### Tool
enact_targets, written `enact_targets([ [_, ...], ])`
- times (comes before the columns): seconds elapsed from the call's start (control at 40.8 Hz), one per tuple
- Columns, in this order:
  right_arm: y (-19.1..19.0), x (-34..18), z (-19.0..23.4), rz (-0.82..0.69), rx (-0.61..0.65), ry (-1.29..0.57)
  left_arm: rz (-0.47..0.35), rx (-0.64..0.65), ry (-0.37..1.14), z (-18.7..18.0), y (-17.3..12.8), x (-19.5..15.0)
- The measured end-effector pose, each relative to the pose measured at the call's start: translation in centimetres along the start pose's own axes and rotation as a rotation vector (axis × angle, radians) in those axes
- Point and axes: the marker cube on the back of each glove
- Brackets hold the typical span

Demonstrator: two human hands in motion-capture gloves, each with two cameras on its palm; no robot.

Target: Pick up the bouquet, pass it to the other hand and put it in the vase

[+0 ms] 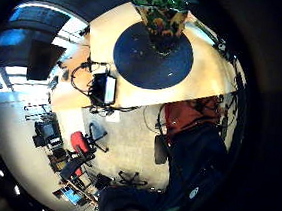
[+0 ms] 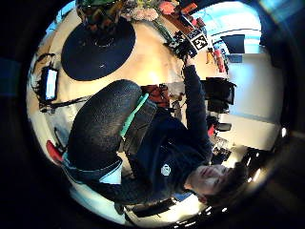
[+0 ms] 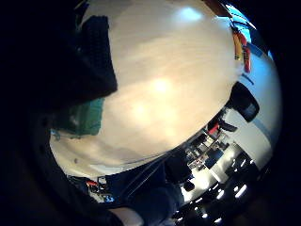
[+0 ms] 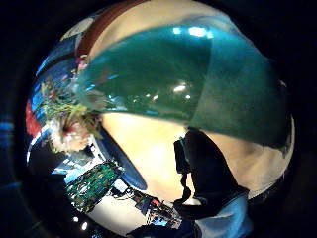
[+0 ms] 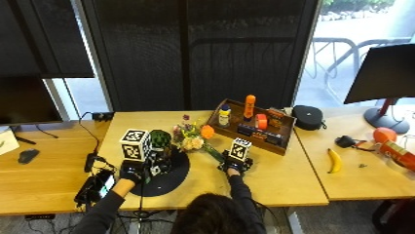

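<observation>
The bouquet (image 5: 195, 137) lies on the desk (image 5: 272, 170), just right of the vase (image 5: 160, 141), which stands on a dark round mat (image 5: 170, 178). Its long axis runs on a slant: flower heads up-left beside the vase, stem end down-right, reaching under the right hand (image 5: 235, 165). So the right hand is the nearer one by far; it sits over the stem end, and its thumb-side palm view is filled with teal wrap (image 4: 198, 84) (close to the palm, at least). Whether its fingers have closed round the stems I cannot tell from any view.

The left hand (image 5: 133, 170) is on the far side of the vase from the flowers, low over the mat's left edge. No stem or wrap shows near it; its palm views show only vase, mat and desk. Finger pose is hidden there too, cannot tell.

My read: the pick goes to the right hand at the stem end, then the handover has to cross toward the vase, with flower heads leading. The heads lie very close to the vase rim; whether they touch it I can't say, so a lift that swings them sideways could knock it.

Bouquet look: mixed small blooms, one orange round head, a pale cream one, some purple bits, green leaves, stems gathered in teal wrap.
</observation>
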Motion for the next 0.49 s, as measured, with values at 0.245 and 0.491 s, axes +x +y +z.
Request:
enact_targets([
  [0.245,0.4,-0.5,0.7,-0.025,0.009,-0.005,0.0,-0.01,-0.007,-0.1,-0.6,0.5],
  [0.491,1.1,-1.2,0.8,-0.02,0.09,0.007,-0.005,-0.024,-0.05,-0.1,-0.6,1.4],
])
